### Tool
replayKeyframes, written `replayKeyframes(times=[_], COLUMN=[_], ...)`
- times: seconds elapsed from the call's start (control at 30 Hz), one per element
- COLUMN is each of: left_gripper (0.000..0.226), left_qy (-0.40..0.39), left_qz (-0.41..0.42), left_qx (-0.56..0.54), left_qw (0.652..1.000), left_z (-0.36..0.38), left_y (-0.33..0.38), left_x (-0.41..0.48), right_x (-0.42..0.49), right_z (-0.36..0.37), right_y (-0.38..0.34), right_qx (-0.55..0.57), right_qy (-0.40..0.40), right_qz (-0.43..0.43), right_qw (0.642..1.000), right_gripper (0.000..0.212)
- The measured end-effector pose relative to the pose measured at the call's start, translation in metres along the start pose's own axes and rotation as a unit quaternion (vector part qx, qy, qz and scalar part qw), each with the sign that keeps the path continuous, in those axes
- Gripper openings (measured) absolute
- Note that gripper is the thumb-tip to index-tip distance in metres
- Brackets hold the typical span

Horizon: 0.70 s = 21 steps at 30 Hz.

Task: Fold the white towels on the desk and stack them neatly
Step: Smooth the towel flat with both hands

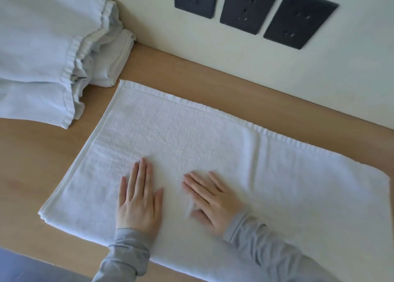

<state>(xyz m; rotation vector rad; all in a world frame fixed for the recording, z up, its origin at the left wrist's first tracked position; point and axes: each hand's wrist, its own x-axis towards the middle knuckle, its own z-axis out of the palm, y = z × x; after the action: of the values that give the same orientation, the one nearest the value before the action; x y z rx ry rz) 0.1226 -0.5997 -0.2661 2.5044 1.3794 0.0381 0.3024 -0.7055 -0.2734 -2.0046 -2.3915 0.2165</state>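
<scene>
Fingers [142, 175] of the left hand [139, 198] lie straight and close together, palm flat on a white towel [287, 185]. The right hand [213, 202] presses beside it, its fingers slightly spread and a little blurred. Neither hand grips anything. The towel lies flat on the wooden desk [32, 164], near its front edge, and is already doubled, with stacked layers showing along its left edge. Grey sleeves [128, 254] reach in from below. At the upper left sits a loose pile of white towels [38, 47], just beside the flat one's far corner. Three dark wall sockets [249, 6] are on the wall behind. The step in hand seems to be smoothing before the next fold. To do it well, the palms should sweep outward from the middle, pushing wrinkles to the edges, and the hems should line up before folding again.
</scene>
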Motion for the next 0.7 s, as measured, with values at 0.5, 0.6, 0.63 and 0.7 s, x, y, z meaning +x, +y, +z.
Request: replayKeyframes(times=[0.5,0.6,0.63,0.7], left_gripper=[0.065,0.065,0.066,0.067], left_qy=[0.013,0.019,0.020,0.023], left_qz=[-0.009,-0.011,-0.012,-0.012], left_qx=[0.042,0.036,0.035,0.034], left_qw=[0.999,0.999,0.999,0.999], left_z=[0.011,0.009,0.009,0.008], left_y=[0.002,0.002,0.002,0.003], left_x=[0.002,0.001,0.000,0.000], right_x=[-0.054,-0.035,-0.028,-0.018], right_z=[-0.021,-0.032,-0.033,-0.024], right_y=[0.174,0.102,0.068,-0.002], right_qx=[0.005,0.061,0.082,0.120], right_qy=[-0.001,0.100,0.131,0.141], right_qz=[0.413,0.400,0.365,0.264], right_qw=[0.911,0.909,0.918,0.947], right_gripper=[0.065,0.062,0.062,0.063])
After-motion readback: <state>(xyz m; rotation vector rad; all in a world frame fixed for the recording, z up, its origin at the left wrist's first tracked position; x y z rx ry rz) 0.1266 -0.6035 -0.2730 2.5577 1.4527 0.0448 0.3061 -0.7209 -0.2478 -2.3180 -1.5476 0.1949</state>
